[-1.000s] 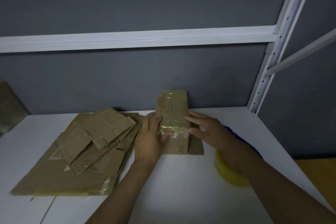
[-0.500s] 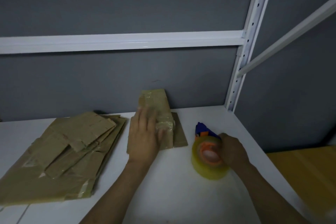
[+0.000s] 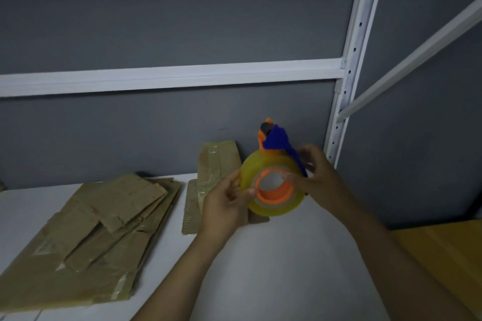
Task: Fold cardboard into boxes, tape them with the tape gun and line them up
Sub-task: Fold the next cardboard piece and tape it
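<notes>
A tape gun with a blue and orange body and a yellowish tape roll is held up in the air above the white table. My right hand grips it from the right, fingers curled round the blue frame. My left hand pinches the left edge of the roll. Behind them a small folded cardboard box lies on the table with its far end against the grey wall, partly hidden by my left hand and the roll. A stack of flat cardboard pieces lies at the left.
A white shelf post rises at the table's back right corner, with a white rail across the grey wall. A yellow surface lies beyond the table's right edge.
My right hand lifted the tape gun off the table. My left hand left the small box and came up to the tape roll. The view swung right.
</notes>
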`<state>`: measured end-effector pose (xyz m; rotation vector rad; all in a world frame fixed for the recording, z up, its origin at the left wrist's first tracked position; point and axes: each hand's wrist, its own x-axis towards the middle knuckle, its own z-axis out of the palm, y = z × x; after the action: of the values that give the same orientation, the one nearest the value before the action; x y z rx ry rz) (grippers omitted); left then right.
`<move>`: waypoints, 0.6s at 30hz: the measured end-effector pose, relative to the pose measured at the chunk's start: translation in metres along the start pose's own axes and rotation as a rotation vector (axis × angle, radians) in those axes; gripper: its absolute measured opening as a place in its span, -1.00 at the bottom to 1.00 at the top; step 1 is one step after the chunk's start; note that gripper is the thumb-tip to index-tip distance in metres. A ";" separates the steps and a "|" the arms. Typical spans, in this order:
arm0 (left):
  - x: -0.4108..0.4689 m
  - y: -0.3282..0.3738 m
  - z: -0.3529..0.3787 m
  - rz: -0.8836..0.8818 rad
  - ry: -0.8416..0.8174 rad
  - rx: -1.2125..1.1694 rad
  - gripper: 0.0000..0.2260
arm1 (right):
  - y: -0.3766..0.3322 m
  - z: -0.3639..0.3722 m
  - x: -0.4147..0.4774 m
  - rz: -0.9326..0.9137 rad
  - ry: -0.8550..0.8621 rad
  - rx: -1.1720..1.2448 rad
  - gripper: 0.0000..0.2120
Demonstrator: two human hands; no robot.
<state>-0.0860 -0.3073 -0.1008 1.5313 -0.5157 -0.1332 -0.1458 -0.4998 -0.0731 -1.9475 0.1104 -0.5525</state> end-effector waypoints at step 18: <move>0.026 0.051 -0.056 -0.377 0.086 -0.241 -0.81 | -0.009 0.023 0.016 -0.310 -0.314 -0.326 -0.29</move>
<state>-0.0523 -0.2633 -0.0425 1.3762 -0.1316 -0.4043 -0.1236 -0.4811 -0.0674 -2.3653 -0.3244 -0.4400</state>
